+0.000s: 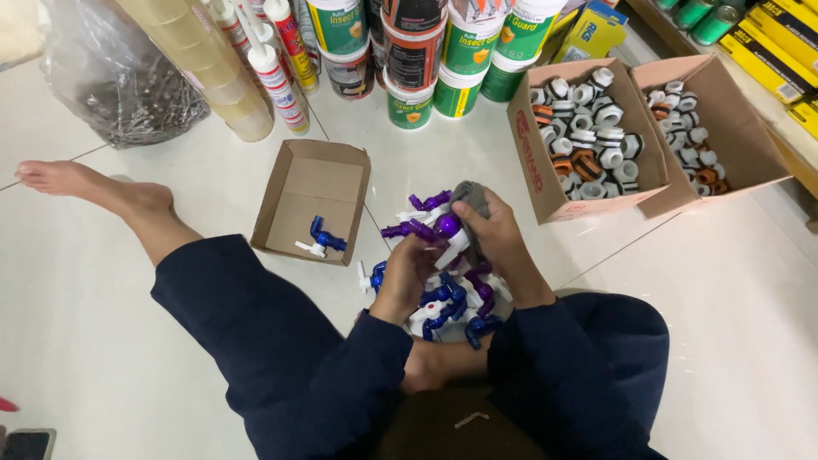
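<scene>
Taps in hand [430, 223]: purple and white.
Rag [473, 196]: grey.
Tap in near box [324, 237]: blue, white.
Small box [294, 183]: plain brown.
Far fittings [588, 128]: white, orange, black.
Tubs [456, 60]: green, white.

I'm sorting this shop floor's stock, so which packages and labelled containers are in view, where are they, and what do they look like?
Small open carton: floor, left of the hands, brown, one blue tap inside.
Two cartons: right, brown, full of white and orange fittings.
Tubs: top centre, stacked, round, green and white labels.
Tubes: top left, white, red print.
Yellow boxes: shelf, top right.
</scene>
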